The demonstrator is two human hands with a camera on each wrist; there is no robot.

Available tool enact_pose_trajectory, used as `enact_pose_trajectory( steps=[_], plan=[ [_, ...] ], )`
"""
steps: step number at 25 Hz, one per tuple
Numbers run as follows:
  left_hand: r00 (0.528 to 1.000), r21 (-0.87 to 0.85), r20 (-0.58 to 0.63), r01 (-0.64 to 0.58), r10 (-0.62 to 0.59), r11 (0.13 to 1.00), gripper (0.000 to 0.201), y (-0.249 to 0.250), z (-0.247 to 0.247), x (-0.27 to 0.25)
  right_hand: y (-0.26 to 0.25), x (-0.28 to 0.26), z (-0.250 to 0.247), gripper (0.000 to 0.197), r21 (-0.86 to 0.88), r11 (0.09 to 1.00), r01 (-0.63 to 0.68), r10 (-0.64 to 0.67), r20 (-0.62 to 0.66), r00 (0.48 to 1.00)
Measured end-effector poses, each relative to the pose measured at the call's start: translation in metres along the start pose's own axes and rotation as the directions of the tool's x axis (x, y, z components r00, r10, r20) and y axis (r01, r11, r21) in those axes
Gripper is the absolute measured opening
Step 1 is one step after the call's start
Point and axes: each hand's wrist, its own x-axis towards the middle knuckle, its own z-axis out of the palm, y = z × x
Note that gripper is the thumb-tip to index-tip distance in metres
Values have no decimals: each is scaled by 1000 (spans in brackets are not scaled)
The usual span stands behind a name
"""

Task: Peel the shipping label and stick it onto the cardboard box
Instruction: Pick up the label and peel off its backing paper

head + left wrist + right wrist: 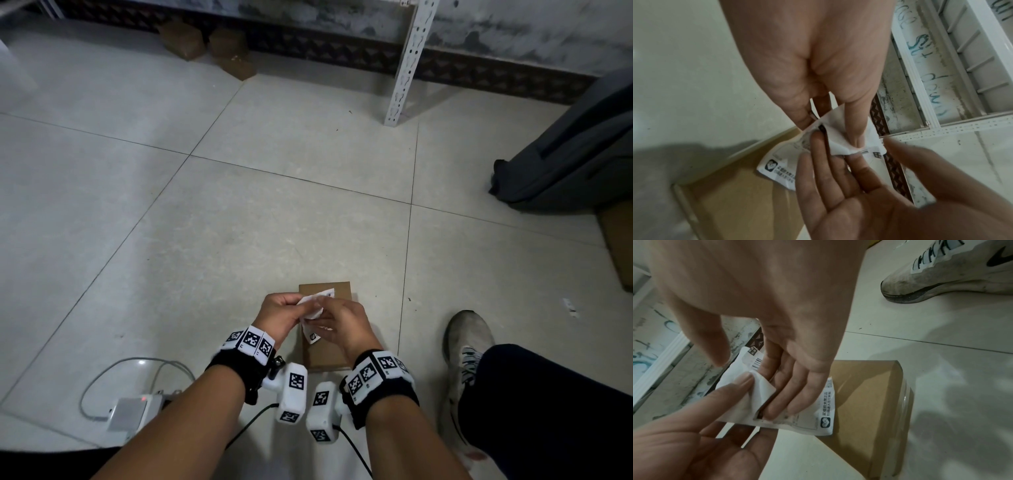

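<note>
A flat brown cardboard box (329, 356) lies on the floor tiles right under my hands, also seen in the left wrist view (735, 203) and the right wrist view (869, 394). Both hands hold the white shipping label (313, 313) just above the box. My left hand (284, 308) pinches a plain white folded corner (846, 142) between thumb and forefinger. My right hand (337, 318) holds the printed part (813, 418), its fingers (789, 394) lying along the printed face and its thumb by the barcode edge. The label is creased and partly hidden by the fingers.
My white shoe (466, 342) stands right of the box. A grey bag (565, 154) lies at the far right, with cardboard (616, 246) below it. A white shelf post (407, 68) and brown boxes (185, 39) are at the wall. A small grey device with cable (133, 411) sits near left.
</note>
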Motion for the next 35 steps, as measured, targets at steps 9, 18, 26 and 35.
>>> enact_pose_trajectory(
  steps=[9, 18, 26, 35],
  plan=[
    [957, -139, 253, 184, -145, 973, 39, 8, -5, -7, 5, 4, -10, 22, -77, 993, 90, -95, -67, 993],
    [982, 21, 120, 145, -147, 989, 40, 9, -11, 2, 4, 4, -4, 19, -97, 993, 72, -67, 45, 997],
    [988, 112, 52, 141, -148, 984, 38, 7, -2, 9, -1, 4, -8, 9, 265, 957, -115, 104, 54, 993],
    [986, 94, 35, 160, -164, 983, 36, 11, 3, 2, 2, 4, -6, 16, 282, 952, -116, 105, 55, 993]
  ],
)
